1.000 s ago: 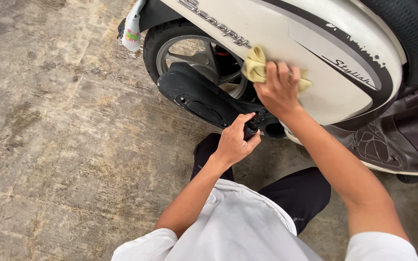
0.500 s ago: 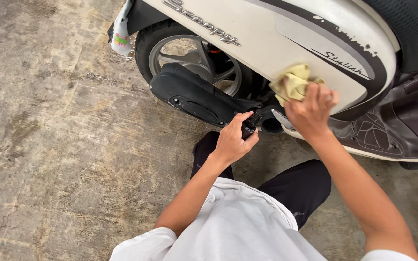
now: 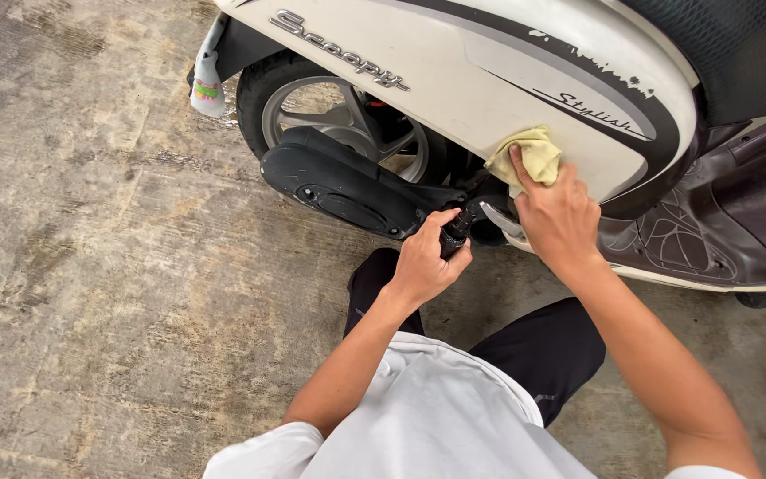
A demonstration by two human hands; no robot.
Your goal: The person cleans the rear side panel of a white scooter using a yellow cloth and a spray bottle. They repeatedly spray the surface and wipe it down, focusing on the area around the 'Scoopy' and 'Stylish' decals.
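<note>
A white scooter with black stripes [image 3: 454,84] stands side-on in front of me, its rear wheel [image 3: 330,115] at upper left. My right hand [image 3: 560,217] presses a yellow cloth [image 3: 529,155] against the lower edge of the white side panel. My left hand [image 3: 427,262] is closed around a small black part [image 3: 456,229], possibly a kick lever or peg, sticking out beside the black engine cover [image 3: 339,182]. I crouch in a white shirt and black trousers.
The scooter's dark footboard [image 3: 702,239] is at right, the black seat [image 3: 738,44] at top right. A mud flap [image 3: 208,89] hangs behind the rear wheel. Stained concrete floor [image 3: 90,266] spreads to the left.
My right hand slid the yellow cloth rightward along the panel's lower edge, then back slightly left. My left hand kept its grip on the black part.
</note>
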